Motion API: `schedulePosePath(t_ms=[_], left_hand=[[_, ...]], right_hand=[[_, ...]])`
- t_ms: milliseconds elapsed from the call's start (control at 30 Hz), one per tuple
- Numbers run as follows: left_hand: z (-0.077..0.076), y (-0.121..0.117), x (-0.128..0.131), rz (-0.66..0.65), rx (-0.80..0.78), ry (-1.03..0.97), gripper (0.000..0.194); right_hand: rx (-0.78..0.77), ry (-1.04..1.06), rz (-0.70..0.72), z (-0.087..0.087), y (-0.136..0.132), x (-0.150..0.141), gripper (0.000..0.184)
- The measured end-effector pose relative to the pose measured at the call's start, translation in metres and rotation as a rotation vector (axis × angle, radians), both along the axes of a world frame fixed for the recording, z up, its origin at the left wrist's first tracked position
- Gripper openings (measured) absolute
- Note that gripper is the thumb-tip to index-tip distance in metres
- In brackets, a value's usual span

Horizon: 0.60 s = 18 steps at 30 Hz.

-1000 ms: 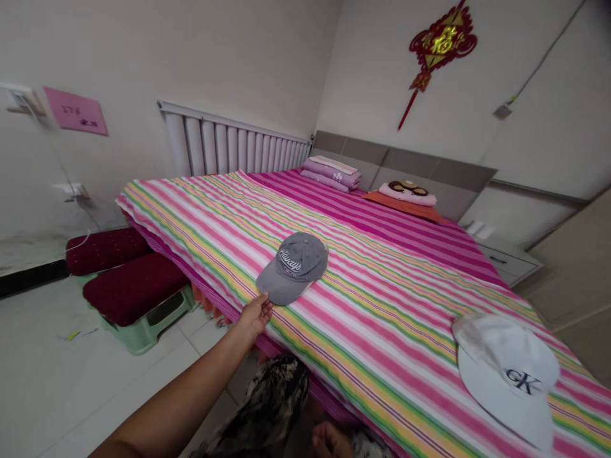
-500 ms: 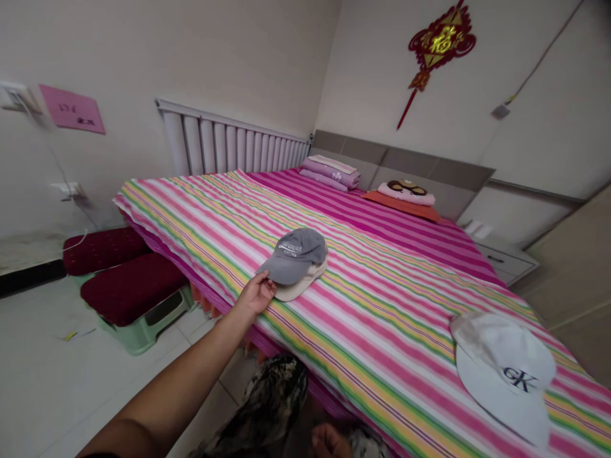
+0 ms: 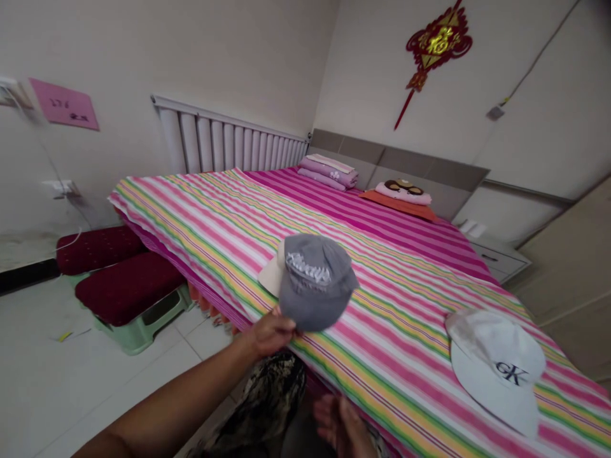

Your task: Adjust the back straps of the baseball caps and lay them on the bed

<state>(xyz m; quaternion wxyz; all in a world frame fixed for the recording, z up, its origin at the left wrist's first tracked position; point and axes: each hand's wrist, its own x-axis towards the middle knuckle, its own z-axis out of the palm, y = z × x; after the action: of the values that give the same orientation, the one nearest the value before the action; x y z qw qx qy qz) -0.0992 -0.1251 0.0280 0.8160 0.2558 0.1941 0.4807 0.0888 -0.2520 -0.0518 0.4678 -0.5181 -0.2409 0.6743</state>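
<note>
My left hand (image 3: 273, 332) pinches the brim of a grey baseball cap (image 3: 317, 273) with white lettering, which it holds up over the near side of the bed. Behind it, partly hidden, a beige cap (image 3: 272, 272) lies on the striped sheet. My right hand (image 3: 344, 425) is low in front of my lap, somewhat blurred, with its fingers apart and nothing in it. To the right a white cap (image 3: 496, 366) with dark letters rests on the sheet, apart from both hands.
The striped sheet (image 3: 191, 216) covers the near part of the bed. Folded purple bedding (image 3: 329, 172) and a pink folded item (image 3: 403, 191) lie by the headboard (image 3: 405, 159). Two green stools with dark red tops (image 3: 128, 286) stand at the left. A white bedside cabinet (image 3: 499, 257) is at right.
The grey cap has been lifted off the beige cap and drawn nearer and to the right by my left hand. My right hand has risen a little and its fingers have opened.
</note>
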Motion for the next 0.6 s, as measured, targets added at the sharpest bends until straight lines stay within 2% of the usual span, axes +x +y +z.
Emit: schedulePosePath(t_ms=[67,133,200,267,333,433,600], left_hand=[[-0.026,-0.033,0.008,-0.198,0.034,0.001,0.038],[-0.050,-0.063,0.013,-0.389,0.027,0.020,0.038],[-0.069,-0.085,0.013,-0.482,-0.003,0.042,0.039],[-0.078,-0.095,0.009,-0.517,-0.061,0.037,0.039],[-0.078,-0.094,0.004,-0.506,-0.105,-0.006,0.037],[-0.066,-0.079,0.000,-0.459,-0.143,-0.066,0.035],[-0.040,-0.042,0.009,-0.469,-0.202,-0.040,0.041]], right_hand=[[0.091,0.224,-0.090,0.026,0.008,0.008,0.061],[0.138,0.314,-0.239,0.044,0.015,0.017,0.048],[0.097,0.369,-0.331,0.051,0.019,0.028,0.038],[0.060,0.408,-0.365,0.050,0.021,0.037,0.030],[0.075,0.418,-0.381,0.046,0.018,0.044,0.025],[0.136,0.370,-0.382,0.042,0.010,0.047,0.019],[0.188,0.323,-0.388,0.055,-0.006,0.040,0.021]])
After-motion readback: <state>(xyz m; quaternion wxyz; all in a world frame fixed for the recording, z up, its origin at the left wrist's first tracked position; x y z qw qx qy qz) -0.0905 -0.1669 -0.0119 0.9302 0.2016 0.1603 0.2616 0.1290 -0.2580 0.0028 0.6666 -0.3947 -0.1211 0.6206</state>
